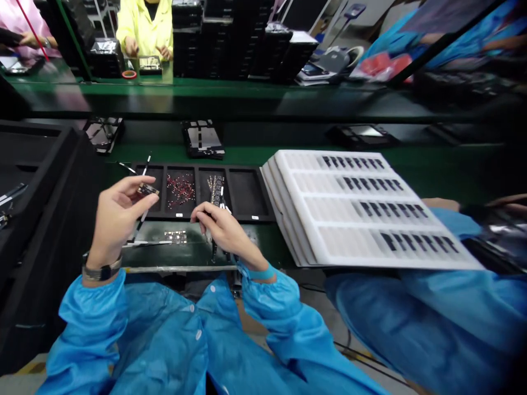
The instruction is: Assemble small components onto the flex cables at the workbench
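Note:
Between thumb and fingertips, my left hand pinches a small circuit board, with thin black-and-white strips sticking out around it. My right hand is closed just in front of a black compartment tray; what its fingers hold, if anything, I cannot make out. One compartment has small red-wired parts, another a pile of slim flex strips. On the bench between my hands lie several small silvery boards. More dark strips hang below my right hand.
A stack of white foam trays with rows of dark strips stands at right. Dark device units lie along the green conveyor. Black crates rise at left. Co-workers sit opposite and at my right.

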The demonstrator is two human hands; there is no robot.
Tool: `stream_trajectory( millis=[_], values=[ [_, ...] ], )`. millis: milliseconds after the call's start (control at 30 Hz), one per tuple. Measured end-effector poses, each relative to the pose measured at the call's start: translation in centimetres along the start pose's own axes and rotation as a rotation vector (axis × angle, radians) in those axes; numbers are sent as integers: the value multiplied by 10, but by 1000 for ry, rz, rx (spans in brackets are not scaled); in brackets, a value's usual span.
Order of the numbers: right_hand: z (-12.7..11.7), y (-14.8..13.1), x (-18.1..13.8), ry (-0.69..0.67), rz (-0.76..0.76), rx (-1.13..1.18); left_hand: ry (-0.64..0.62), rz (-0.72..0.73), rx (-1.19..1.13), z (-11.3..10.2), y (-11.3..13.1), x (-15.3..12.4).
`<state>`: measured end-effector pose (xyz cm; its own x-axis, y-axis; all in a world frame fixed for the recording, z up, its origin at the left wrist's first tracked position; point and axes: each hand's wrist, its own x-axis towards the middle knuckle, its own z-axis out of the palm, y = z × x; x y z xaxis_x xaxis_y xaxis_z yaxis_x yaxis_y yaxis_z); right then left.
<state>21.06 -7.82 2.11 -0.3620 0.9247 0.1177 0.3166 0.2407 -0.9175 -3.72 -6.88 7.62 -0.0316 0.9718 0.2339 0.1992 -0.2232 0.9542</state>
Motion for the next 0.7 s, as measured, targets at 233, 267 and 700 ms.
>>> stream_trajectory(
  millis=[233,267,700],
  values=[
    [-11,5,43,-87,-102,0,-131,-215,-279,21,-5,17],
    [-12,8,47,-83,-129,-1,-140,-263,-330,28,-16,22],
    [-16,37,62,37,-144,3,-132,-412,-545,69,-85,51]
  ],
)
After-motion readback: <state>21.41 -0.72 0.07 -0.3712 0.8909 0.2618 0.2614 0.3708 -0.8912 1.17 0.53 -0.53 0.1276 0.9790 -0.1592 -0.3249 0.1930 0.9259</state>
